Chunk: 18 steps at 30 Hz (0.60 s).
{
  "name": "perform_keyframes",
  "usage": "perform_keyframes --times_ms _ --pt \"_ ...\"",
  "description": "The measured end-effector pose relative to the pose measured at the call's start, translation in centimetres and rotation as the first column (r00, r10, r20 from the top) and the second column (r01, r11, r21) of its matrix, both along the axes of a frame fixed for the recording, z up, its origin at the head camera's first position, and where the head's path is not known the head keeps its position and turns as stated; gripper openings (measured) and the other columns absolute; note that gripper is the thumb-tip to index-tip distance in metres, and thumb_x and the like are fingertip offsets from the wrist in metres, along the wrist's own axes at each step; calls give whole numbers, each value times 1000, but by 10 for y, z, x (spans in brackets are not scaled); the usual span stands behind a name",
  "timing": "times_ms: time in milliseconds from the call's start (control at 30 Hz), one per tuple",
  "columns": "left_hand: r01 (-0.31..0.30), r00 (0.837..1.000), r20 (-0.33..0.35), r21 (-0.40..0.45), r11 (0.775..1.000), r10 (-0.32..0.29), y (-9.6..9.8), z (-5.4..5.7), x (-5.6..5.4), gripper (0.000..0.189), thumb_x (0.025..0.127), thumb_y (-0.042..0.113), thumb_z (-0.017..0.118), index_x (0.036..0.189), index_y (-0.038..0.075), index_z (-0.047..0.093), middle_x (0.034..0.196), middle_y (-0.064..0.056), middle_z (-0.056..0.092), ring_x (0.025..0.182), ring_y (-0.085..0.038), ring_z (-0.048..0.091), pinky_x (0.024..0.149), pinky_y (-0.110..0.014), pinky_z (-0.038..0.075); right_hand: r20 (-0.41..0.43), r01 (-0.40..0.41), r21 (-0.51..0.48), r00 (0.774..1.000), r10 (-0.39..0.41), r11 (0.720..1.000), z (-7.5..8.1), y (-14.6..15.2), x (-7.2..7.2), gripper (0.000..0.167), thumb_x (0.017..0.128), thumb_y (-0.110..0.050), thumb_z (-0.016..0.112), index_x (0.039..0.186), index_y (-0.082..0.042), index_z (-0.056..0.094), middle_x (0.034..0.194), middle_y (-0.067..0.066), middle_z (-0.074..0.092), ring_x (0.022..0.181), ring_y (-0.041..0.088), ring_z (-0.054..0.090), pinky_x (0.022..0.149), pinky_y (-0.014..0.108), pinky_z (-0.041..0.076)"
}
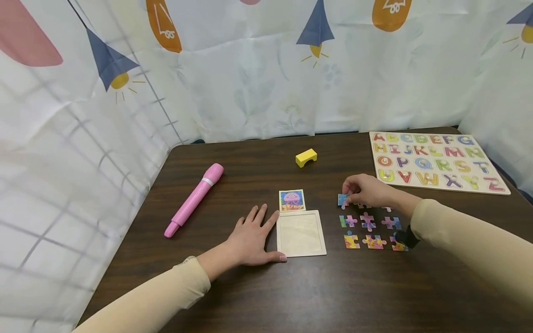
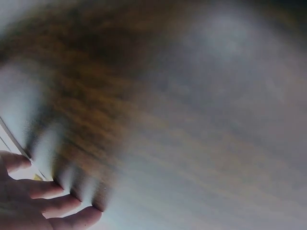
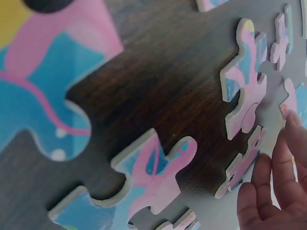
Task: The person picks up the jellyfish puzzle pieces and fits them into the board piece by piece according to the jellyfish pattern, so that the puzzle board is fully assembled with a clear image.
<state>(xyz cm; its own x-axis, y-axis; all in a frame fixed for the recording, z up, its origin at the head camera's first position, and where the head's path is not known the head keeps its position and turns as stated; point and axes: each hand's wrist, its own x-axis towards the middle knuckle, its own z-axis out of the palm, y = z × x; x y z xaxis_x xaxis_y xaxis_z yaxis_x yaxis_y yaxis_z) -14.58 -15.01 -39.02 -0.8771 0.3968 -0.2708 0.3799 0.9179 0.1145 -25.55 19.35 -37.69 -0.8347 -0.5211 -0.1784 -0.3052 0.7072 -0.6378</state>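
Note:
My left hand (image 1: 251, 239) lies spread on the table, its index finger and thumb right at the left edge of a square wooden puzzle tray (image 1: 301, 234) with a bare base. Touching the tray's far edge is a small picture card (image 1: 292, 200) of a pink jellyfish. The right hand (image 1: 367, 190) pinches a blue jigsaw piece (image 1: 342, 199) at the far left of several pieces laid in rows. In the right wrist view, thumb and finger meet at that piece's pink tab (image 3: 288, 98). A pink-and-blue piece (image 1: 368, 222) sits mid-layout; the hand partly covers the far row.
A wooden alphabet board (image 1: 437, 162) occupies the far right of the table. The yellow arch block (image 1: 306, 157) stands behind the card. Off to the left lies a pink marker-shaped stick (image 1: 195, 200). A patterned curtain (image 1: 258, 78) hangs along the back and sides.

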Motion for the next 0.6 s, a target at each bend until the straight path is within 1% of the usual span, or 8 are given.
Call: perform_keyframes --times_ms 67,167,267,367,433,600 --pt "-1 1000 1 -1 1000 1 0 0 0 110 80 83 60 165 23 22 170 -18 19 157 -42 20 115 -65 34 15 9 -13 1000 -9 1000 1 0 0 4 98 -7 66 101 -4 65 87 5 64 75 17 57 66 32 49" --pt "-1 1000 -2 -5 1000 1 0 0 0 110 80 83 60 165 23 22 170 -18 19 157 -42 20 115 -65 34 38 37 -54 999 -35 998 5 -2 1 4 100 -7 64 102 -4 66 91 7 67 80 17 58 71 31 50" --pt "2 1000 -7 -6 1000 -2 0 -1 0 110 80 83 60 165 23 22 170 -18 19 157 -42 21 114 -64 35 101 69 -138 993 -55 988 10 -9 4 8 101 -7 63 106 -1 64 98 10 71 88 18 64 78 30 57" --pt "6 1000 -8 -6 1000 -6 0 -1 0 110 81 82 61 165 23 22 170 -18 19 157 -42 21 114 -65 34 172 90 -219 984 -53 972 15 -21 11 13 101 -6 62 111 3 63 102 14 72 93 19 70 83 34 61" --pt "6 1000 -7 -6 1000 -6 0 -1 0 110 81 81 61 165 22 22 170 -18 19 157 -42 20 114 -65 34 198 93 -256 979 -42 962 16 -31 16 15 101 -5 61 113 5 62 102 15 71 92 19 71 83 37 62" --pt "6 1000 -6 -6 1000 -6 0 0 1 109 81 81 62 165 22 23 170 -18 19 157 -42 20 114 -65 34 246 127 -307 968 -50 943 14 -58 31 19 102 -3 60 116 9 61 95 13 67 83 16 69 81 36 62"
